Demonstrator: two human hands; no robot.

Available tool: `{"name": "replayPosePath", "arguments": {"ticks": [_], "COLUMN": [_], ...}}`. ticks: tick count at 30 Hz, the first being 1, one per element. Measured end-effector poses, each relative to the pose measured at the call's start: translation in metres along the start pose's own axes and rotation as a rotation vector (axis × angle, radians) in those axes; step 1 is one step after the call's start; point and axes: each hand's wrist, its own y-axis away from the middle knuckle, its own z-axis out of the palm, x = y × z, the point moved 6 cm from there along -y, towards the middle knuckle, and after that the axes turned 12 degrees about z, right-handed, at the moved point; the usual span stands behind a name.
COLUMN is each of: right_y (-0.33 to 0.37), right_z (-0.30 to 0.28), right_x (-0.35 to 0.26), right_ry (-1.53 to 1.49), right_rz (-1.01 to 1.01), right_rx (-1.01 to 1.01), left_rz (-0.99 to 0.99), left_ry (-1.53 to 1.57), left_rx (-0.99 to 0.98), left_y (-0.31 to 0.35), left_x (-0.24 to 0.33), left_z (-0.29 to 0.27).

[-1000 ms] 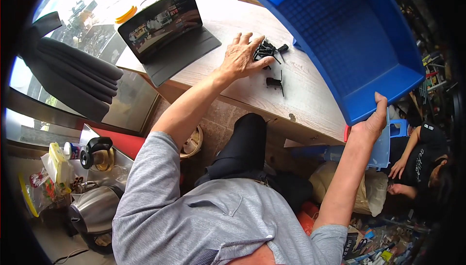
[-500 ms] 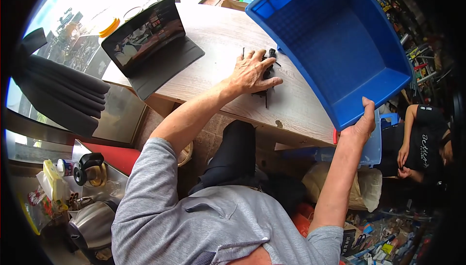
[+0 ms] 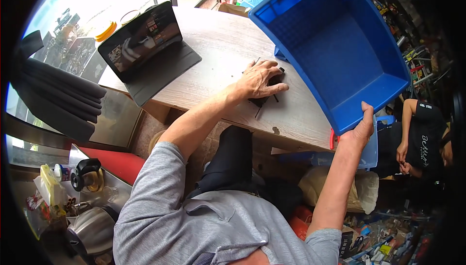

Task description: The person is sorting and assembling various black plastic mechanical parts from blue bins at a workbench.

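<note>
My left hand (image 3: 260, 79) lies palm down on the wooden table (image 3: 218, 46), covering a small heap of black screws (image 3: 266, 101); a few stick out under the fingers. My right hand (image 3: 358, 130) grips the near corner of a large blue plastic bin (image 3: 335, 46), which is tilted up above the table's right end with its open side facing me. The bin looks empty inside.
A tablet in a dark folding case (image 3: 145, 51) stands at the table's left. Another person in a black shirt (image 3: 420, 136) sits low at the right. A kettle (image 3: 94, 233) and bottles crowd the lower left. Shelves of goods line the right.
My left hand slid over the black screws toward me, gathering them under the palm. The blue bin stayed held up in my right hand; the view shifted slightly.
</note>
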Motion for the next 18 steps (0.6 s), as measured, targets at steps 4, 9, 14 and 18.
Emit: {"name": "replayPosePath", "arguments": {"ticks": [4, 9, 14, 18], "right_y": [0.007, 0.007, -0.006, -0.006], "right_z": [0.001, 0.000, -0.024, -0.023], "right_x": [-0.003, -0.012, -0.023, -0.025], "right_ry": [0.042, 0.059, -0.009, -0.018], "right_rz": [-0.020, -0.005, -0.004, -0.014], "right_rx": [0.048, 0.078, 0.158, 0.108], "left_rz": [-0.198, -0.439, -0.388, -0.416], "left_ry": [0.287, 0.265, 0.216, 0.240], "left_rx": [0.396, 0.516, 0.558, 0.532], "left_y": [0.007, 0.024, 0.017, 0.021], "left_x": [-0.022, -0.057, -0.062, -0.073], "left_z": [-0.027, -0.033, -0.027, -0.024]}}
